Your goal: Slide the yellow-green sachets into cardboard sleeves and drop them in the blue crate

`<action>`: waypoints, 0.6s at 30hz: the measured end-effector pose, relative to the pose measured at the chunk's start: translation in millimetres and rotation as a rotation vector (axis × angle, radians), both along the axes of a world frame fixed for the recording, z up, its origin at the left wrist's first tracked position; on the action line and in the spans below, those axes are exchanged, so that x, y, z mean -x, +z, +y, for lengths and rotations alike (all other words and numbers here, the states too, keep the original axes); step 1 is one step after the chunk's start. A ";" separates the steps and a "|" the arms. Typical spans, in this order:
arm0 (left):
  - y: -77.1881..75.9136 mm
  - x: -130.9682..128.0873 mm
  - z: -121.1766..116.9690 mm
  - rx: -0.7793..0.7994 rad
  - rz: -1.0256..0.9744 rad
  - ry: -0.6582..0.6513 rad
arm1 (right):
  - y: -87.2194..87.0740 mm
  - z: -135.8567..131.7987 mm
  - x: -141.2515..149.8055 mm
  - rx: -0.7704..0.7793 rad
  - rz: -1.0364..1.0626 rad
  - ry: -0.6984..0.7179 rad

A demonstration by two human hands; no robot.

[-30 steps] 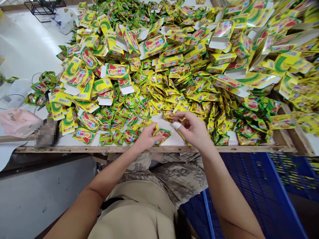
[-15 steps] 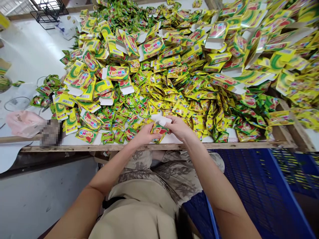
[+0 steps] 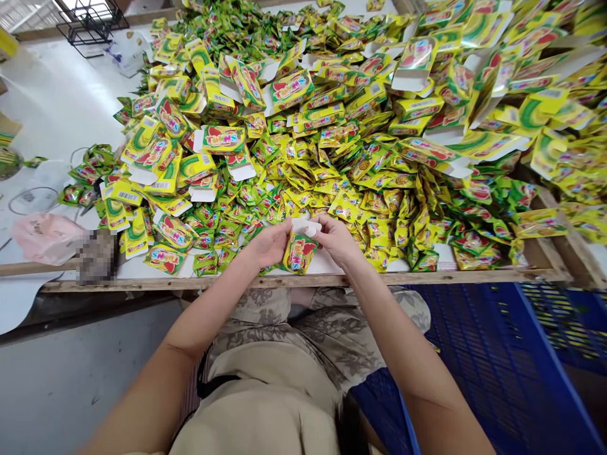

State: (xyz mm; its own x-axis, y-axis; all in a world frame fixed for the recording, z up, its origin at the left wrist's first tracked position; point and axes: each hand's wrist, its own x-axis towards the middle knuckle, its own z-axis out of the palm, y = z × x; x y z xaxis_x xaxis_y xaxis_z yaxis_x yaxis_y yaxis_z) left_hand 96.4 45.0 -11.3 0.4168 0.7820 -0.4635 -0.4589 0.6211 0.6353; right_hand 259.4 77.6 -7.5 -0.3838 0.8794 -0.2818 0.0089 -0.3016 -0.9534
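Near the table's front edge I hold a small yellow-green candy box (image 3: 300, 254) with a watermelon picture, its white flaps at the upper end. My left hand (image 3: 271, 245) grips the box from the left at its upper side. From the right, my right hand (image 3: 336, 240) holds the flap end, with the thumb pressed on the white flap. A thumb has a white covering on it. Yellow candy sachets (image 3: 344, 205) and green candy sachets (image 3: 227, 234) lie just beyond my hands. What is inside the box is hidden.
Several candy boxes (image 3: 222, 139) lie heaped over the sachets. A wooden rim (image 3: 190, 282) runs along the table's front. At left are a pink bag (image 3: 47, 237) and a black wire rack (image 3: 92, 25). Blue crates (image 3: 478, 341) stand below right.
My right hand has come in from the right and closed on the box's flap end. The box has turned more upright, and my left hand has shifted up along its side.
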 end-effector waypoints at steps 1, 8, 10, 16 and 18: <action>-0.2 0.9 -0.1 0.006 -0.007 0.007 | -1.2 1.0 -0.7 0.001 0.004 0.007; 5.2 8.2 8.3 0.076 -0.078 -0.128 | -8.8 5.8 1.0 0.036 0.060 0.063; 7.9 11.7 11.7 0.081 -0.057 -0.148 | -7.6 5.8 2.4 0.033 0.051 0.077; 12.9 16.9 -1.5 -0.226 0.377 0.030 | -0.3 -0.4 -9.3 -0.133 0.034 0.144; 13.5 15.3 -12.8 -0.468 0.625 0.139 | 1.8 -4.1 -16.6 -0.278 -0.023 0.118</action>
State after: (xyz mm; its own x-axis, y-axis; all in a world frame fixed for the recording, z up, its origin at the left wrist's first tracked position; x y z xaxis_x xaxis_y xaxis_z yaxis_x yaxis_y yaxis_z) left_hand 81.1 32.2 2.2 0.0719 0.9792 -0.1897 0.0154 0.1891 0.9818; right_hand 276.0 73.5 -5.7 -0.4843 0.8737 -0.0462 0.0508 -0.0246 -0.9984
